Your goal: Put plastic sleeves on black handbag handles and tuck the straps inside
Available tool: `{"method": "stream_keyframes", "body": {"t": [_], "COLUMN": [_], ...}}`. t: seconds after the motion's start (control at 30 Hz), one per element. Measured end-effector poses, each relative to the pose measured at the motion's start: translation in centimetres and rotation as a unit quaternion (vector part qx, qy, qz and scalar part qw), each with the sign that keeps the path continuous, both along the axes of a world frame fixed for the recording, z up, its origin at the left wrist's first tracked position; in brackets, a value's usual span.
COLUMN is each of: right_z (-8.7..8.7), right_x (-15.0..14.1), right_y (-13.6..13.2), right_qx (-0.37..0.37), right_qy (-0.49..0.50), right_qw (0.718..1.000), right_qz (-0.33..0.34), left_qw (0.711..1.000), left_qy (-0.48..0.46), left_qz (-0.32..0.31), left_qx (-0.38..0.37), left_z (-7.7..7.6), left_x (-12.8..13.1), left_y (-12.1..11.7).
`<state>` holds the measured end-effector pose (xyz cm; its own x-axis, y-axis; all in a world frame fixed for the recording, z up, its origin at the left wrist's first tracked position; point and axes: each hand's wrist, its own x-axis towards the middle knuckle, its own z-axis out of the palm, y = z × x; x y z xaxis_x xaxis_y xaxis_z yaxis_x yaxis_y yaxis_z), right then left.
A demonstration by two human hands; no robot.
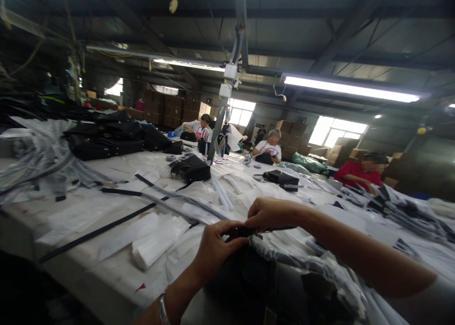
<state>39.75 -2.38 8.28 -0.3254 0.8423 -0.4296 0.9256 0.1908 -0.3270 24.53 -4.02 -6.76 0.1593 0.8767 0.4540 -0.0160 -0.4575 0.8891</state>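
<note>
My left hand pinches a short black strap end between thumb and fingers. Closed against the other side of that piece is my right hand, its fingertips curled down on it. Just below both hands sits a black bag, dark and partly cut off by the bottom edge. A strap wrapped in clear plastic curves over the bag from near my fingertips to the right. The exact joint between strap and bag is hidden by my fingers.
White plastic sheets and long black straps lie across the table. More black bags stand farther back, with a heap at left. A post rises from the table. Several people work on the far side.
</note>
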Motion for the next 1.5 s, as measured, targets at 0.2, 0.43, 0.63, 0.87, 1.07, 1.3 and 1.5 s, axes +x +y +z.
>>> {"method": "stream_keyframes", "body": {"t": [0.2, 0.43, 0.63, 0.87, 1.07, 1.3, 1.5], "right_z": [-1.2, 0.3, -1.2, -2.3, -2.6, -2.1, -1.6], "right_x": [-0.5, 0.3, 0.3, -0.5, -0.6, 0.1, 0.2], "right_y": [-0.6, -2.0, -1.5, -1.7, -1.6, -1.1, -1.0], "right_qx": [0.164, 0.240, 0.195, 0.340, 0.307, 0.307, 0.265], "right_qy": [-0.086, -0.079, -0.012, -0.101, -0.091, -0.107, -0.083], "right_qw": [0.979, 0.960, 0.972, 0.911, 0.929, 0.929, 0.949], "right_qz": [0.081, 0.119, 0.129, 0.209, 0.185, 0.177, 0.149], "left_qw": [0.997, 0.994, 0.987, 0.972, 0.972, 0.973, 0.970], "left_qy": [-0.065, -0.085, -0.125, -0.165, -0.141, -0.047, 0.022], "left_qz": [0.019, -0.023, -0.052, -0.094, -0.063, 0.088, 0.129], "left_qx": [-0.042, -0.065, -0.091, -0.137, -0.176, -0.209, -0.204], "left_z": [-0.7, -0.3, -0.6, 0.1, -0.4, -3.9, -5.0], "left_x": [0.1, -0.7, -0.6, -1.7, -4.2, -13.1, -16.2], "left_y": [0.3, 0.9, 0.9, 1.1, 0.7, 0.6, 0.2]}}
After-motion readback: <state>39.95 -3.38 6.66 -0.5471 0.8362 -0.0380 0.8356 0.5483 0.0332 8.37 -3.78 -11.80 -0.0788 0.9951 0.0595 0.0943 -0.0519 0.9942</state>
